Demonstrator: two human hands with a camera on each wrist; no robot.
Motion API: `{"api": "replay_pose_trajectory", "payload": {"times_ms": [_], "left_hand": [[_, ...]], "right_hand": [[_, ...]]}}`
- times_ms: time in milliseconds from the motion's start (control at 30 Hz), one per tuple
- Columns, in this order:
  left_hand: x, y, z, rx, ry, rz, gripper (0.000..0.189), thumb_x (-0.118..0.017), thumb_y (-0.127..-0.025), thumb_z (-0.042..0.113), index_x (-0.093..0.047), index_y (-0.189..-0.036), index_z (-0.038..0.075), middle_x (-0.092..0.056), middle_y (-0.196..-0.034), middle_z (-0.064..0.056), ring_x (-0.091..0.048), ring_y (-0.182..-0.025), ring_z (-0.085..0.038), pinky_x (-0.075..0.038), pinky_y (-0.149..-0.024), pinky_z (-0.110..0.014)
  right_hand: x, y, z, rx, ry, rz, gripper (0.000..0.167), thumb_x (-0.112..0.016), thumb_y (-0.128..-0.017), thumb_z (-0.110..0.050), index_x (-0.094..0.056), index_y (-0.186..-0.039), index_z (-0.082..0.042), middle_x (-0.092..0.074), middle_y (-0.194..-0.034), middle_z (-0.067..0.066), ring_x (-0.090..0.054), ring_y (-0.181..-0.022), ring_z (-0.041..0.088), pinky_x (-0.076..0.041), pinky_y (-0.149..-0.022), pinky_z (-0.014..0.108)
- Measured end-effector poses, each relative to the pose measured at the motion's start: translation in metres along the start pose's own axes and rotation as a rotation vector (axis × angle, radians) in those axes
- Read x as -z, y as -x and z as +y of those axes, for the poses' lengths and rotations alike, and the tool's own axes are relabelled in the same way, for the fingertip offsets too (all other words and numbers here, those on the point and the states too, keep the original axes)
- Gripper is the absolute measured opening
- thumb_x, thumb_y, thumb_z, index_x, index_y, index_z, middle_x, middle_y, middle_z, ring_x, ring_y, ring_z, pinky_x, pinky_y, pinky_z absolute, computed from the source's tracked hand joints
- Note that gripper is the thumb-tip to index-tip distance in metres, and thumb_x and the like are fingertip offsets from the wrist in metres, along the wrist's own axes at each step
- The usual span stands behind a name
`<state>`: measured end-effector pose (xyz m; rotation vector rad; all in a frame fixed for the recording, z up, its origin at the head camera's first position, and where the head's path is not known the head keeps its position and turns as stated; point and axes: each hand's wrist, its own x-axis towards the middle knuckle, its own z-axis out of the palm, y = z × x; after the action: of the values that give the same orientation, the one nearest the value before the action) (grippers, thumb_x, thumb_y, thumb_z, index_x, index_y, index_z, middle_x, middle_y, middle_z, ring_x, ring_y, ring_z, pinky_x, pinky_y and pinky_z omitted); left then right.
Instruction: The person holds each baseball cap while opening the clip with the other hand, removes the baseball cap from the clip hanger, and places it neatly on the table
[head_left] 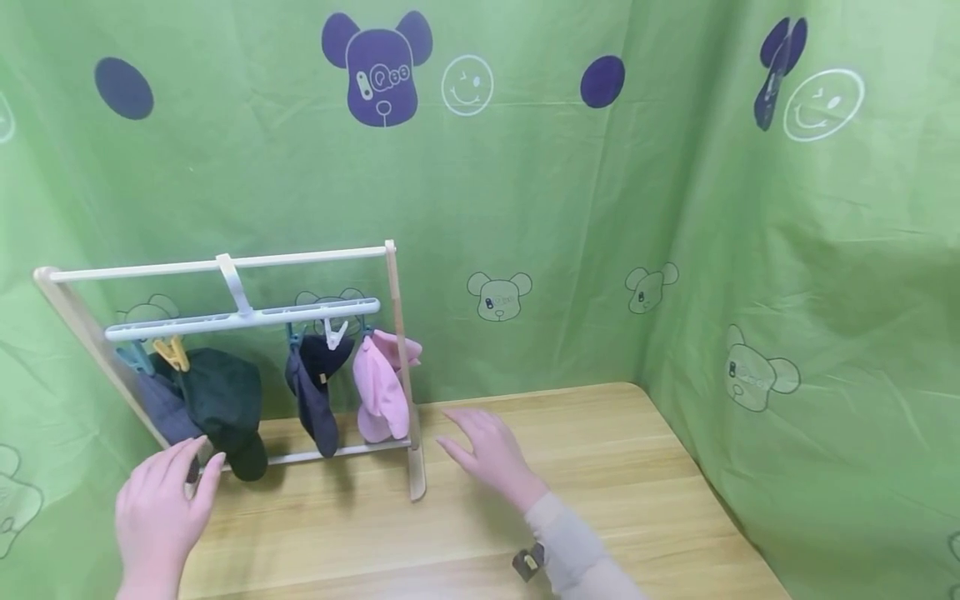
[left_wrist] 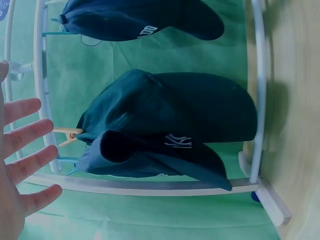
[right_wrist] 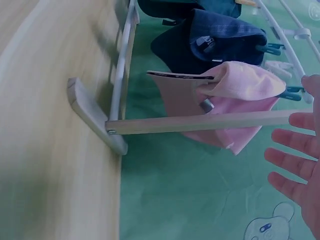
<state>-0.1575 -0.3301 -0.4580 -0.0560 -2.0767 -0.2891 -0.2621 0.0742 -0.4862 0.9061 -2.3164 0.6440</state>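
Note:
Several caps hang by clips from a pale blue bar hanger (head_left: 300,314) hooked on a wooden rack's top rail (head_left: 135,271). At the left are a blue-grey cap (head_left: 159,410) and a dark green cap (head_left: 221,387), held by a teal clip (head_left: 135,358) and a yellow clip (head_left: 172,353). A navy cap (head_left: 315,408) hangs further right, then a pink cap (head_left: 378,392) behind the rack's right post. My left hand (head_left: 161,508) is in front of the left caps, fingers spread and holding nothing. To the right of the rack, my right hand (head_left: 491,457) is also empty, fingers extended.
The rack stands on a wooden table (head_left: 600,483), its right foot (head_left: 416,475) resting near the middle. Green printed cloth (head_left: 540,208) encloses the back and sides. A white clip (head_left: 334,333) hangs between the navy and pink caps. A small dark object (head_left: 528,562) is beside the right sleeve.

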Motion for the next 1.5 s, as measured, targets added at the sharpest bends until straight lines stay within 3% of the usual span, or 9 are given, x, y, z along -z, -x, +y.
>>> {"api": "replay_pose_trajectory", "payload": {"times_ms": [467,700,1000,1267,1500], "left_hand": [[0.010,-0.029,-0.008,-0.011,-0.006,-0.020,0.070,-0.041,-0.095,0.061,-0.065,-0.121,0.001,-0.066,-0.116,-0.026,-0.057,-0.106,-0.048,-0.044,-0.084,-0.059],[0.018,-0.041,-0.013,-0.016,-0.011,0.026,0.071,-0.039,-0.094,0.064,-0.063,-0.126,0.005,-0.066,-0.116,-0.027,-0.056,-0.105,-0.048,-0.043,-0.087,-0.060],[0.031,-0.053,-0.014,0.046,0.008,-0.038,0.064,-0.047,-0.093,0.058,-0.058,-0.133,0.009,-0.060,-0.127,-0.025,-0.050,-0.118,-0.047,-0.036,-0.098,-0.063],[0.035,-0.069,-0.014,0.030,0.002,-0.037,0.065,-0.046,-0.093,0.060,-0.056,-0.135,0.011,-0.058,-0.131,-0.025,-0.049,-0.119,-0.047,-0.035,-0.099,-0.063],[0.043,-0.081,-0.014,0.075,-0.025,-0.140,0.055,-0.051,-0.096,0.047,-0.049,-0.142,0.017,-0.050,-0.144,-0.019,-0.042,-0.130,-0.044,-0.029,-0.105,-0.065]], "right_hand": [[0.016,-0.044,-0.013,0.185,0.083,0.083,0.052,-0.057,-0.094,-0.042,-0.055,-0.135,-0.009,-0.063,-0.131,0.008,-0.060,-0.122,0.024,-0.046,-0.106,0.039],[0.021,-0.057,-0.021,0.183,0.094,0.053,0.060,-0.061,-0.092,-0.041,-0.049,-0.141,-0.011,-0.056,-0.140,0.008,-0.053,-0.130,0.026,-0.041,-0.112,0.042],[0.023,-0.079,-0.032,0.228,0.117,0.040,0.070,-0.066,-0.088,-0.043,-0.043,-0.146,-0.010,-0.049,-0.146,0.012,-0.045,-0.138,0.028,-0.036,-0.115,0.043],[0.025,-0.101,-0.043,0.299,0.138,0.072,0.075,-0.066,-0.087,-0.044,-0.040,-0.147,-0.009,-0.045,-0.151,0.009,-0.045,-0.138,0.028,-0.034,-0.117,0.040],[0.028,-0.115,-0.052,0.332,0.199,0.071,0.072,-0.062,-0.089,-0.048,-0.043,-0.146,-0.008,-0.047,-0.149,0.010,-0.043,-0.140,0.028,-0.032,-0.118,0.039]]}}
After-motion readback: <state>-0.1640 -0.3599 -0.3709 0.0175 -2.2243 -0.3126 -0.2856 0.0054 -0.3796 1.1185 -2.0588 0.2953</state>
